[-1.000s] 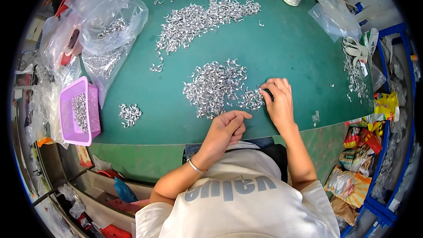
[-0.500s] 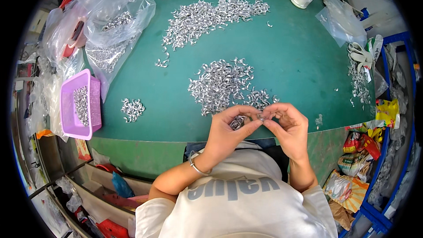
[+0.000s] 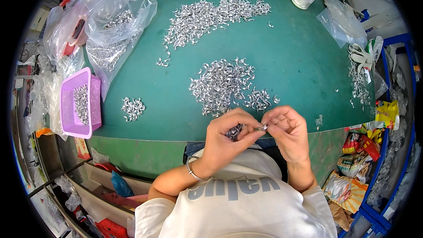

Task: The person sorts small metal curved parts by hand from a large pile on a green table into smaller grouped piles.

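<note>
Head view: pinching metal pc (image 3: 265, 127) w/ L hand (image 3: 227, 140), fingers nearly closed on it, & cupping more pcs (image 3: 233, 133) in that palm. Meeting same pc w/ R hand (image 3: 291, 137), fingers bent close, can't tell if gripping. Holding pc by near edge of bench (image 3: 308, 70), nr main pile (image 3: 220, 83) & small cluster (image 3: 257, 100), well apart from purple basket (image 3: 95, 105).
</note>
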The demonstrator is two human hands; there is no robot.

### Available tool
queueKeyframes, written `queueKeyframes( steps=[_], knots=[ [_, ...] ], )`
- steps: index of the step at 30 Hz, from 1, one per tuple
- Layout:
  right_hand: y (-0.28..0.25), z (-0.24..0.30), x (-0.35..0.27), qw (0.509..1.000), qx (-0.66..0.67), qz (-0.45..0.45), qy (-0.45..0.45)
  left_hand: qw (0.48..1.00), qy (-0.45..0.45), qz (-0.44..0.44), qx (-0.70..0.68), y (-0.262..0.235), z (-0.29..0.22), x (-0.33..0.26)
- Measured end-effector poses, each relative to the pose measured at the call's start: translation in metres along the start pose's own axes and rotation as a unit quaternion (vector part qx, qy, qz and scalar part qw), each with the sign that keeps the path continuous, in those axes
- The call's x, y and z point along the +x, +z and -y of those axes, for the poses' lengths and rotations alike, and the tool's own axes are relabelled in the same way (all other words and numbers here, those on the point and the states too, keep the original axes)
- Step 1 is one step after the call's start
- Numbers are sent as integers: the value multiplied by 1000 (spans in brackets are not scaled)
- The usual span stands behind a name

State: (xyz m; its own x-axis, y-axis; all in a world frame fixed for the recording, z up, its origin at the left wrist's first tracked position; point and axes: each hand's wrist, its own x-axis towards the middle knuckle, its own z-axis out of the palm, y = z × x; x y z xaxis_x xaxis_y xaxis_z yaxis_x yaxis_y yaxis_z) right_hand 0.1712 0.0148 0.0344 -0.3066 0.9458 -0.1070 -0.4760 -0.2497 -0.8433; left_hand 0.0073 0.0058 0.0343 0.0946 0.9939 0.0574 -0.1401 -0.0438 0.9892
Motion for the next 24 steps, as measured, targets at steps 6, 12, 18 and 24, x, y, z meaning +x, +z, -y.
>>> queueKeyframes(
  steps=[6, 12, 18, 24],
  knots=[
    [-2, -2, -2, 999, 28, 9, 15, 998, 50, 4, 27, 2, -2, -2],
    [-3, -2, -2, 999, 28, 17, 16, 998, 37, 6, 48, 0, -8, -3],
    [-2, -2, -2, 1000, 16, 13, 14, 998, 44, 2, 54, 0, -8, -4],
    [2, 1, -3, 999, -36, 18, -29, 998, 42, 0, 38, -1, -9, -4]
  ],
)
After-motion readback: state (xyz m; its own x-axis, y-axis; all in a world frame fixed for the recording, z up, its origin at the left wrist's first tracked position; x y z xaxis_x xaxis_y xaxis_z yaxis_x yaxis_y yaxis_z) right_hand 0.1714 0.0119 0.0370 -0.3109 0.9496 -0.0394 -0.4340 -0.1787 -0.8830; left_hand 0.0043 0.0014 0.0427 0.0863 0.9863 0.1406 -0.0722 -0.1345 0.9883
